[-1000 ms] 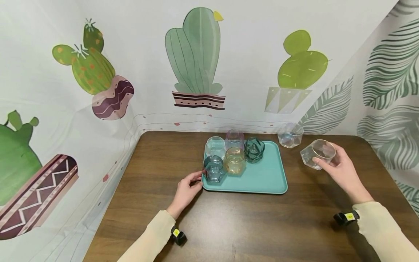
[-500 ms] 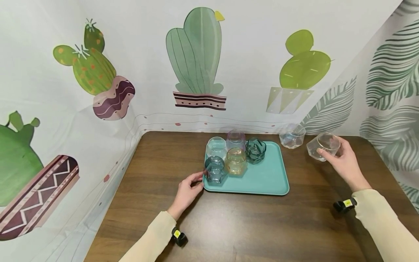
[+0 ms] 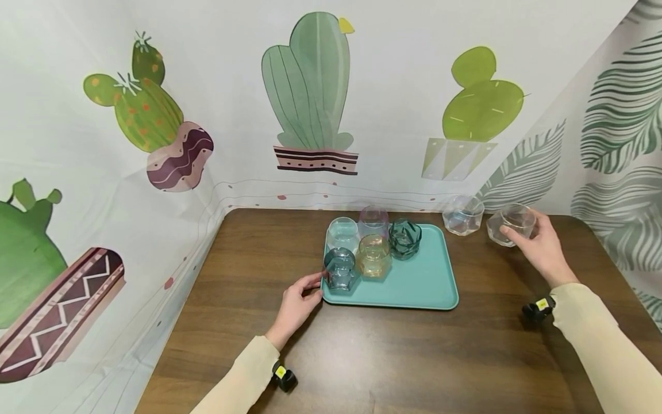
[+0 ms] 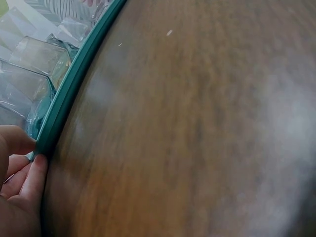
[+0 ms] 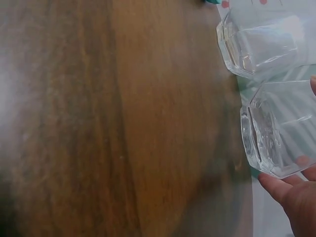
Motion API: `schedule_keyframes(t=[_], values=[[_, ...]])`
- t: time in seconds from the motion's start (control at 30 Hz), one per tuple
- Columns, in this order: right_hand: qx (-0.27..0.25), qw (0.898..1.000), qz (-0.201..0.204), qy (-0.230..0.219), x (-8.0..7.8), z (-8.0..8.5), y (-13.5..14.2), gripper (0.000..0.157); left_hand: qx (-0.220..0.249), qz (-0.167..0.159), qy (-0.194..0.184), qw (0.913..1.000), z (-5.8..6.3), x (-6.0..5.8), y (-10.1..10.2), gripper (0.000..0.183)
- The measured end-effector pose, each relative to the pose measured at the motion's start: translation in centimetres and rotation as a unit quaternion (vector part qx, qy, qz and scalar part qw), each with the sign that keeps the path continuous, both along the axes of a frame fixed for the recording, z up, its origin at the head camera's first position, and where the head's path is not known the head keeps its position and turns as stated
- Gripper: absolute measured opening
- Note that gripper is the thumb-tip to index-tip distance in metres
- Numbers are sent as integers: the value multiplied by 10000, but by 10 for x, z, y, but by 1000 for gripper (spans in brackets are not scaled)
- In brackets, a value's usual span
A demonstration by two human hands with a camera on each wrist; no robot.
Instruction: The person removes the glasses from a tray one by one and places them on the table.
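Note:
My right hand (image 3: pixel 543 250) holds a clear faceted glass (image 3: pixel 509 227) at the back right, thumb on the near side and fingers round the far side. Just left of it stands a second clear glass (image 3: pixel 462 217); the right wrist view shows the held glass (image 5: pixel 269 138) close beside this other glass (image 5: pixel 247 47). My left hand (image 3: pixel 296 305) pinches the front left corner of a turquoise tray (image 3: pixel 419 287), its thumb and fingers meeting at the rim (image 4: pixel 59 106) in the left wrist view. Right by that hand sits a blue-grey glass (image 3: pixel 339 270) on the tray.
On the tray's left half stand an amber glass (image 3: pixel 374 257), a clear glass (image 3: pixel 342 234), a purple-tinted glass (image 3: pixel 373 218) and a dark green glass (image 3: pixel 405 238). A cactus-print cloth (image 3: pixel 393 103) hangs right behind the wooden table (image 3: pixel 393 362).
My right hand has carried its clear glass back toward the wall, level with the second clear glass. My left hand keeps its place at the tray corner.

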State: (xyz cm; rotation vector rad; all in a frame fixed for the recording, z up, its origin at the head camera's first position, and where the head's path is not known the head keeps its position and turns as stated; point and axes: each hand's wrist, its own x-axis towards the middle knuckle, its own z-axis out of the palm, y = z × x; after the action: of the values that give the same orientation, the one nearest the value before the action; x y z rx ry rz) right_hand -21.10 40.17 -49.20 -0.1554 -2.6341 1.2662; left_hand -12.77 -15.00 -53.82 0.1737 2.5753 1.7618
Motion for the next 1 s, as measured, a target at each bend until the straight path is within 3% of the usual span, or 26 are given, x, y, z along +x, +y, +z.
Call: schedule_keyframes(t=[0.5,1.0], values=[[-195,9994,51,-291,-19,1,-4,91,50,9,63,10000,-2,0,0,37],[189,9991,117,-371,-29,-5,-2,93,219,71,104,9997,-1,1,1,37]])
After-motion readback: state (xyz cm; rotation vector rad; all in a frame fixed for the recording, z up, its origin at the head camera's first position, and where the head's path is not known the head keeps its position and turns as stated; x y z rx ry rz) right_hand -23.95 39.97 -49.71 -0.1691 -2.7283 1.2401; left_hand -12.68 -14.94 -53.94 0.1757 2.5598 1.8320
